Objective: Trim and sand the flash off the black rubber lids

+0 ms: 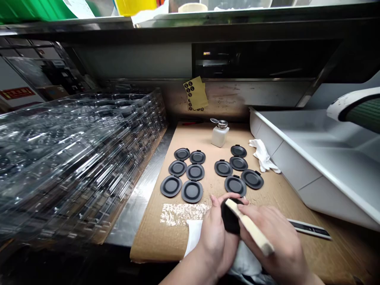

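Observation:
My left hand [215, 237] is closed around the edge of a black oval plastic part [229, 221], held low over the front of the cardboard. My right hand [277, 233] grips a cream-coloured stick [255, 232], its far end against or just over the part's face; whether it has bristles I cannot make out. Beyond my hands lie two groups of dark oval parts with small tabs: several on the left, including one near part [192, 191], and several on the right, including one part [235, 185]. Under my wrists is white cloth [194, 233].
Stacked clear plastic trays [97, 158] rise on the left. A pump-top bottle [219, 135] stands at the back. On the right are a white glove [263, 156], a large white bin [297, 166] and a flat, knife-like tool [310, 228]. A metal shelf [166, 29] overhangs the bench.

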A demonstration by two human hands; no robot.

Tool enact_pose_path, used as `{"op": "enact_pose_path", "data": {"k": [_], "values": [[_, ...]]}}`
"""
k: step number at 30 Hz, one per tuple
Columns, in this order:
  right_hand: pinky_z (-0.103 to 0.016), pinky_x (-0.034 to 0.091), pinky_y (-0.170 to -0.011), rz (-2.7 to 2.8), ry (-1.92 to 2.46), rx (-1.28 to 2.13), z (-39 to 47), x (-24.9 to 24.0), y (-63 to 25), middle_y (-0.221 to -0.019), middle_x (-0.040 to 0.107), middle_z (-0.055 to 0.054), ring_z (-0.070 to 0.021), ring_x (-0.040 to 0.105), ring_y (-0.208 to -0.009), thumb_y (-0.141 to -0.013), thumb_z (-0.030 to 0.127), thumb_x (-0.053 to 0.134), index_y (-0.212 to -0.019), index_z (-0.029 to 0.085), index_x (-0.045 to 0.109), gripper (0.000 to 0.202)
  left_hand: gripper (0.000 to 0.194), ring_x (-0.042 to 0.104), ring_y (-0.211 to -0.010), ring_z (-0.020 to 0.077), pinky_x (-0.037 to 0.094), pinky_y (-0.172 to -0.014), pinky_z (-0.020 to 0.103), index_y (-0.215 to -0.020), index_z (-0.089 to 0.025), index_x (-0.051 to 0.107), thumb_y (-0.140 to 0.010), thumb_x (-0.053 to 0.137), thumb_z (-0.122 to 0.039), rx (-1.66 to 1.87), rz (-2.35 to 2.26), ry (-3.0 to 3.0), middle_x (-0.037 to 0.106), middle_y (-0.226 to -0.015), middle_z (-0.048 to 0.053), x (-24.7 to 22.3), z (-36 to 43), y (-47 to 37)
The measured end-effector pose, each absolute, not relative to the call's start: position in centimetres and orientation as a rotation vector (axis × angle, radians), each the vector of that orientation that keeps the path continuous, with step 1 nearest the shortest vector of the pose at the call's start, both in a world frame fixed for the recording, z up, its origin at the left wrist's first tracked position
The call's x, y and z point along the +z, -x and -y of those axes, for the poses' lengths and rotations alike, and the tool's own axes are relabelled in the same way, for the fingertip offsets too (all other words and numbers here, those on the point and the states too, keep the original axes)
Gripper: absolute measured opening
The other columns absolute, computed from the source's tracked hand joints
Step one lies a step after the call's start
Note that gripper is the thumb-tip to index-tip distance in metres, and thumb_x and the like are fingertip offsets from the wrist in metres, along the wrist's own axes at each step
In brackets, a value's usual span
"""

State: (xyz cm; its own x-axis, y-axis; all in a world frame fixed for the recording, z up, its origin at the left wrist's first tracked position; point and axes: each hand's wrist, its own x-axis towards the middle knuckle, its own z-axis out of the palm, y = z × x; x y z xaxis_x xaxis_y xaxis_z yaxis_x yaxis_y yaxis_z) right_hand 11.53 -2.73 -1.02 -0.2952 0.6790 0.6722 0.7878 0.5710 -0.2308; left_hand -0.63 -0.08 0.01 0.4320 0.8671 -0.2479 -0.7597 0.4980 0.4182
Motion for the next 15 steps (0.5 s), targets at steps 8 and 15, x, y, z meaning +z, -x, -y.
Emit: {"op": "enact_pose_path", "data": {"k": [8, 15], "values": [[-0.029, 0.045, -0.076, 1.879, 1.218, -0.126, 1.7, -0.3, -10.2, -0.099, 0.061, -0.006, -0.0157, 0.057, -0.089, -0.078, 0.015, 0.051, -0.113, 0.017, 0.049, 0.035, 0.043, 0.054, -0.095, 0.0183, 0.037, -0.085, 0.029, -0.096, -0.012, 0.059, -0.086, 0.033, -0.044, 1.031, -0.459, -0.223, 0.063, -0.092, 0.009, 0.1, 0.1, 0.7], [-0.024, 0.046, -0.073, 2.009, 1.186, 0.138, 2.8, 0.7, -13.5, -0.093, 0.063, -0.001, -0.0131, 0.059, -0.087, -0.078, 0.020, 0.055, -0.100, 0.022, 0.056, 0.023, 0.056, 0.055, -0.091, 0.0230, 0.038, -0.081, 0.035, -0.096, -0.012, 0.058, -0.082, 0.027, -0.057, 0.993, -0.400, -0.224, 0.060, -0.092, 0.010, -0.3, 0.0, 0.7]]}}
